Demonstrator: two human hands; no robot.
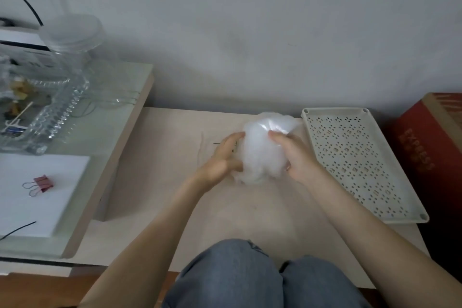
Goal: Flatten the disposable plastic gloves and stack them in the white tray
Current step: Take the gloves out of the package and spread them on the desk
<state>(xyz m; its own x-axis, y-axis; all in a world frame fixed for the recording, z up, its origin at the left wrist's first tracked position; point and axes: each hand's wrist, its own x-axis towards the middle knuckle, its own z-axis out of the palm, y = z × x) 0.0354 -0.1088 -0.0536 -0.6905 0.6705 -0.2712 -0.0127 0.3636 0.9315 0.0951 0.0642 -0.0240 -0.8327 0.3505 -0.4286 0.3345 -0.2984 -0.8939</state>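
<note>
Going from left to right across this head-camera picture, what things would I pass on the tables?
In order: red binder clip → left hand → crumpled plastic gloves → right hand → white tray → red cardboard box.

Dim, soft light; slightly blurred, perhaps wide-angle edge bending.

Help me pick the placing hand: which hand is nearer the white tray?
Right. The right hand holds the crumpled gloves on the side beside the white tray, not touching it; the left hand holds their opposite side, farther left.
</note>
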